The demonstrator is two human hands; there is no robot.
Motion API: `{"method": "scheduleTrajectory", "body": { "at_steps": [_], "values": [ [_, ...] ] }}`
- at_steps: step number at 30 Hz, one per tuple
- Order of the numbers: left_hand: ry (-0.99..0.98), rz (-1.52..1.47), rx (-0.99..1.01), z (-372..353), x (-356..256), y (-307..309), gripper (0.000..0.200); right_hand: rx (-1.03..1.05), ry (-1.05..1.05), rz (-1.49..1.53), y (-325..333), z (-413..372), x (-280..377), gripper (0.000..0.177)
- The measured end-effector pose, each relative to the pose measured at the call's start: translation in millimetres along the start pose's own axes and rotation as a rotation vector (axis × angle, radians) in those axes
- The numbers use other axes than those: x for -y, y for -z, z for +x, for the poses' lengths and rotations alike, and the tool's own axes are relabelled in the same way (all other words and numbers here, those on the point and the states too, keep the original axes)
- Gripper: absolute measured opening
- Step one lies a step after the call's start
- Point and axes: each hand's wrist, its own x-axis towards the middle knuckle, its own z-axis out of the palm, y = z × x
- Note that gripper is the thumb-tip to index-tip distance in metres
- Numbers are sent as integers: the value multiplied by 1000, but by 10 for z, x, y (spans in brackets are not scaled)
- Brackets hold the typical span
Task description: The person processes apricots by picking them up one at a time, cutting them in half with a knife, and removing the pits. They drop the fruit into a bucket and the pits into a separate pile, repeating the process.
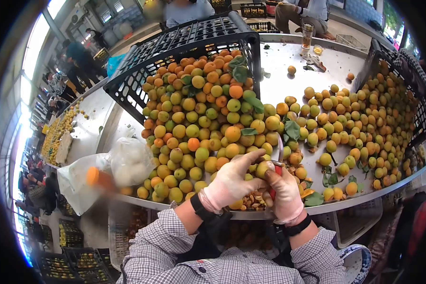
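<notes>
Both of my hands are in light gloves at the near edge of the metal table. My left hand [233, 179] is closed around a yellow-green apricot [263, 169], thumb and fingers on its sides. Against that fruit, my right hand [287, 193] grips a small knife by its red handle [273, 183]; the knife blade [280, 148] points away from me. Part of the handle is hidden by my fingers. Cut apricot pieces [253, 202] lie below my hands. A big heap of apricots [194, 118] spreads just beyond them.
A tipped black crate [184, 40] stands behind the heap. More apricots fill the right side beside another black crate [423, 118]. A white plastic bag [83, 177] and an orange-lidded jar [99, 177] sit at left. A tall glass [307, 35] stands far back; people are around.
</notes>
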Motion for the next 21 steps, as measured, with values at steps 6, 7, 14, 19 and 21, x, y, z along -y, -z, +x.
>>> {"method": "scheduleTrajectory", "body": {
  "at_steps": [6,7,14,19,21],
  "values": [
    [-23,-132,-252,538,391,338,51,-101,52,62,180,-9,7,41],
    [-13,-22,-304,733,519,438,51,-76,65,73,207,-8,28,40],
    [183,668,-273,1488,571,556,66,-105,69,103,269,-13,88,41],
    [222,576,-358,1545,657,446,74,-98,101,121,265,-40,154,39],
    [193,609,-366,1543,653,413,70,-108,86,142,247,-63,191,34]
  ]
}}
